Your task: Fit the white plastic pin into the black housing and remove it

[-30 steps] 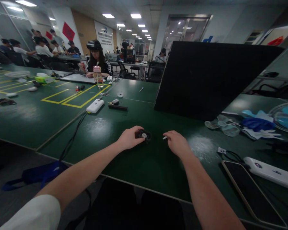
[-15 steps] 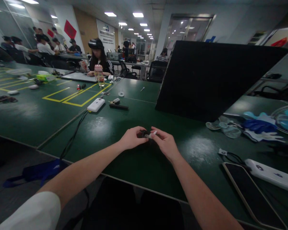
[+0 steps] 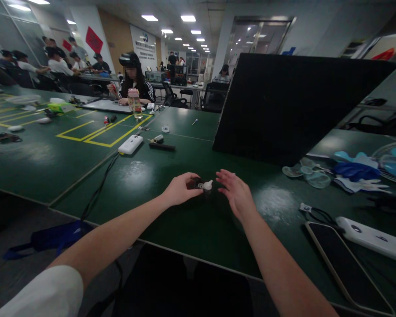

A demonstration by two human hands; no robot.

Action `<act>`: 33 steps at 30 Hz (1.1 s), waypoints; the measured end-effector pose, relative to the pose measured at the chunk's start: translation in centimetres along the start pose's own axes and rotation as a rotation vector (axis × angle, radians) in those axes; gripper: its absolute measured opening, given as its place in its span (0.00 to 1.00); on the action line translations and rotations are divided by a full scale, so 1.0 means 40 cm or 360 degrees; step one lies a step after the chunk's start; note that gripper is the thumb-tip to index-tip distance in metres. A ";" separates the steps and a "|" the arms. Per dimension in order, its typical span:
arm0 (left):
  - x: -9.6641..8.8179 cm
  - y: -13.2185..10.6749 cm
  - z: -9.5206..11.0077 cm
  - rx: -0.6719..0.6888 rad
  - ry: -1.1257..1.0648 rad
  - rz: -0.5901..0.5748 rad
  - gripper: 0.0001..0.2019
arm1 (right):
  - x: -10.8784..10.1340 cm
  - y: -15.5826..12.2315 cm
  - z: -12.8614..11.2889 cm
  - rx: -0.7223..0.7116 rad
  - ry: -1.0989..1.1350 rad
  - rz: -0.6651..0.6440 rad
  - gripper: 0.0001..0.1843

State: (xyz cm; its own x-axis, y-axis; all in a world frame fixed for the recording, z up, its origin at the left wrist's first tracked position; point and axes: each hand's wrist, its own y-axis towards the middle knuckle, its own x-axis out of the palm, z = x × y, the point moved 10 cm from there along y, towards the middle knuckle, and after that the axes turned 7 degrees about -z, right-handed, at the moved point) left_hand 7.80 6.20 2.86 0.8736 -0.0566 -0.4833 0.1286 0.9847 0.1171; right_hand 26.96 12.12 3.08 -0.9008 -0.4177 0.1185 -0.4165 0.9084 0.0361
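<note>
My left hand [image 3: 182,189] is closed around a small dark part [image 3: 197,181], thumb in front and fingers behind. A pale round piece shows at its right end, and beside that a small white plastic piece [image 3: 207,186] with a short upward stub sticks out. Whether the white piece is fixed to the dark part I cannot tell. My right hand [image 3: 235,193] hovers just to the right, fingers spread, apart from the white piece. Under both hands lies the green tabletop [image 3: 185,229].
Ahead left are a white power bank [image 3: 131,144] with a cable and a black bar [image 3: 162,147]. A large black panel [image 3: 284,110] stands ahead right. To the right lie clear fan blades [image 3: 312,174], gloves [image 3: 359,172], a round grille [image 3: 394,156] and a phone [image 3: 348,264]. A person [image 3: 135,83] sits across.
My right hand has let go of the white piece and moved a little right, its fingers spreading. My left hand keeps its hold on the dark part.
</note>
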 end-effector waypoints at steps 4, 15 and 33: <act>-0.005 -0.003 -0.011 -0.0058 0.0012 -0.0028 0.27 | -0.120 0.007 0.037 0.0149 0.0716 0.0385 0.40; -0.047 -0.009 -0.009 -0.0081 0.0389 0.0112 0.23 | -0.203 -0.003 0.070 0.0160 0.1124 0.0672 0.43; -0.421 -0.133 -0.080 0.0061 0.1542 0.0133 0.23 | -0.158 0.008 0.058 0.0187 0.0915 0.0432 0.41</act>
State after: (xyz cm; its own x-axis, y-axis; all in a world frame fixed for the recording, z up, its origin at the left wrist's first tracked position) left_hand -9.11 2.44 7.61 0.1178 0.1898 -0.9747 0.1138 0.9725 0.2032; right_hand 32.23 15.02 0.05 -0.7800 -0.0681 0.6221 -0.2231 0.9590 -0.1747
